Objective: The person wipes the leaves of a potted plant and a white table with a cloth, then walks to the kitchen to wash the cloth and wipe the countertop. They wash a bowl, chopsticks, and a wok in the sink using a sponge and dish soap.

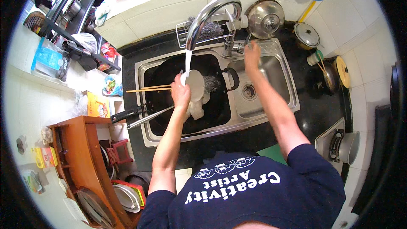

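Note:
My left hand grips a white bowl under the stream of running water. The bowl is held above a large black wok that fills the left sink basin. A white cloth lies below the bowl, and a patch of bubbly water or mesh shows at its right. My right hand is at the faucet lever, its fingers curled against it. Chopsticks and a metal-handled utensil stick out over the sink's left side.
The chrome faucet arches over the left basin. Behind it are a wire rack with scrubbers and a steel lid. The right steel basin has a drain. Lidded pots stand at right, a wooden cabinet at left.

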`<state>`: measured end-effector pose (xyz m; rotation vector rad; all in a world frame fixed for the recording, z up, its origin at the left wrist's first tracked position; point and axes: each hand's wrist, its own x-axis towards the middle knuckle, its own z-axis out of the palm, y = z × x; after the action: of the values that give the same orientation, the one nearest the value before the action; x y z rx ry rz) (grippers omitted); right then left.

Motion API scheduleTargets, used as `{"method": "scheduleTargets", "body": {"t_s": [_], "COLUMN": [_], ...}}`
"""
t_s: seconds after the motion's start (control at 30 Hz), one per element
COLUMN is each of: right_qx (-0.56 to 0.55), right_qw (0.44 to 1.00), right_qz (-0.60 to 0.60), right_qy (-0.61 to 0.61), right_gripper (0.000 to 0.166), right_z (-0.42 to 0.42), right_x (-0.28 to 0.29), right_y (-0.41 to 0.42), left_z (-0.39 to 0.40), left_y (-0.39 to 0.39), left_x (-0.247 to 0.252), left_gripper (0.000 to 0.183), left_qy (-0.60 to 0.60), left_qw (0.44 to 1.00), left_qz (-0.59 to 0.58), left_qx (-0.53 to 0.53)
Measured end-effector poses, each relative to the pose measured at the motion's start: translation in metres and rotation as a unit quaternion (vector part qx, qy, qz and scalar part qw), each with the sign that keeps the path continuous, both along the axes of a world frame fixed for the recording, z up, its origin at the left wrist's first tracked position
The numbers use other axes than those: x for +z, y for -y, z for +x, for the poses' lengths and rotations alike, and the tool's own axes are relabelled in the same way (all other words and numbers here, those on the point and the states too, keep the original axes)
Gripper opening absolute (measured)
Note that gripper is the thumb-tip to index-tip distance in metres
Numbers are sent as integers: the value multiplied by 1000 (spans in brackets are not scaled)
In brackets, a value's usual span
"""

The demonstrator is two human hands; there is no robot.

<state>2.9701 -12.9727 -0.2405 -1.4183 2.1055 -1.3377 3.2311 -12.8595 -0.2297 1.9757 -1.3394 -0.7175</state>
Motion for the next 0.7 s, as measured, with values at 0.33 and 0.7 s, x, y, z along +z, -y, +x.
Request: {"method": "scheduleTargets", "body": {"t_s": [0.33,0.7], "right_qx": [102,297], "right_qw": [989,936], "right_qz": [29,-146], "right_qy": [105,-123], "right_gripper": [33,29], "right_z": [-19,-38], "right_x": [29,0], "right_y": [64,-21], "left_z": [28,61], "left_y": [-39,-57], "left_x": [22,14], "left_gripper": [60,49], "left_qy": [400,-55], "left_qw": [880,966], "left_qz": [-249,-215], "left_qx": [-55,133]}}
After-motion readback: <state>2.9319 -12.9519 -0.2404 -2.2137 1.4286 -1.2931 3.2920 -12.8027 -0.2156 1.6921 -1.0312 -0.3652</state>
